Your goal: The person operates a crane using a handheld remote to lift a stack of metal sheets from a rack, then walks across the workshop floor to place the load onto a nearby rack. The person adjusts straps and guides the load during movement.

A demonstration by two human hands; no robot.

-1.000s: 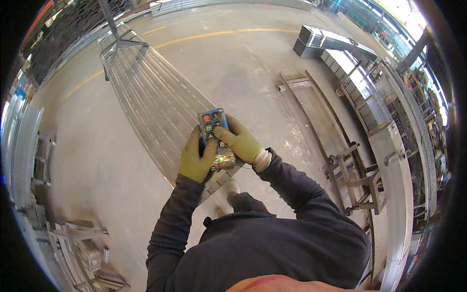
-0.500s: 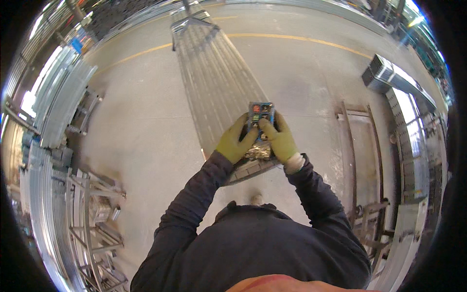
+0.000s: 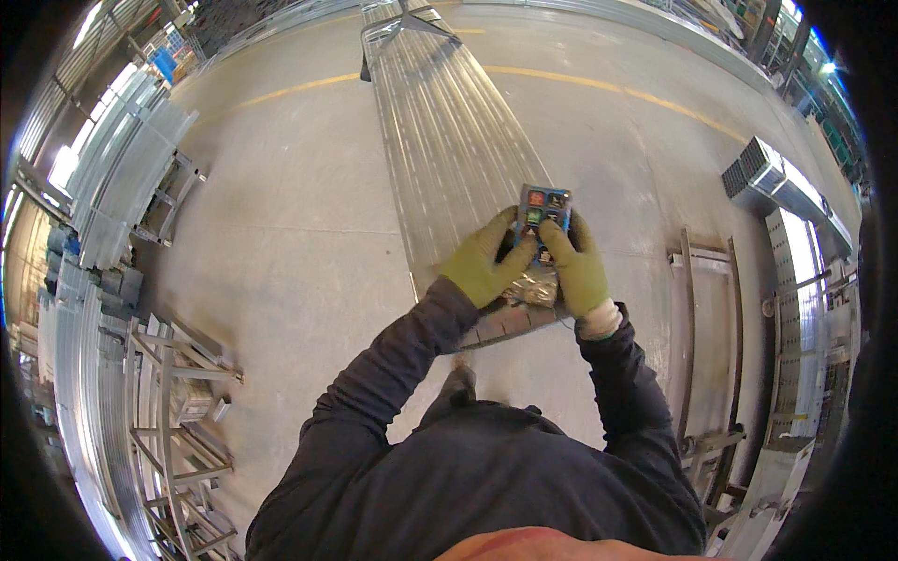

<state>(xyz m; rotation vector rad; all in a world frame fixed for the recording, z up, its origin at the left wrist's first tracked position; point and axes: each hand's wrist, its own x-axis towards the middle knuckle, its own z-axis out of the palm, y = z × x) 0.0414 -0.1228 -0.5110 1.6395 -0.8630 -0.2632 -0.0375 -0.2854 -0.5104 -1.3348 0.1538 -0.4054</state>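
Note:
Both hands wear yellow-green gloves and hold a handheld remote control (image 3: 535,217) with red, green and dark buttons. My left hand (image 3: 485,264) wraps its near left side, with the thumb over the lower buttons. On the other side, my right hand (image 3: 582,269) grips it, its thumb laid across the button face. Crinkled shiny clear plastic (image 3: 531,288) hangs from the remote's near end, between the wrists. Beneath the hands runs a long bundle of grey metal profiles (image 3: 447,140), its near end partly hidden by the gloves.
A dark strap (image 3: 408,26) crosses the bundle's far end. Metal profiles (image 3: 131,173) are stacked on the left, above a metal rack (image 3: 168,411). On the right are a low metal frame (image 3: 687,327) and another profile bundle (image 3: 786,187). A yellow line (image 3: 599,86) crosses the floor.
The surroundings have shifted slightly right in the picture, and a foot now shows more fully below the bundle. Both hands keep their hold on the remote control, thumbs still over its face.

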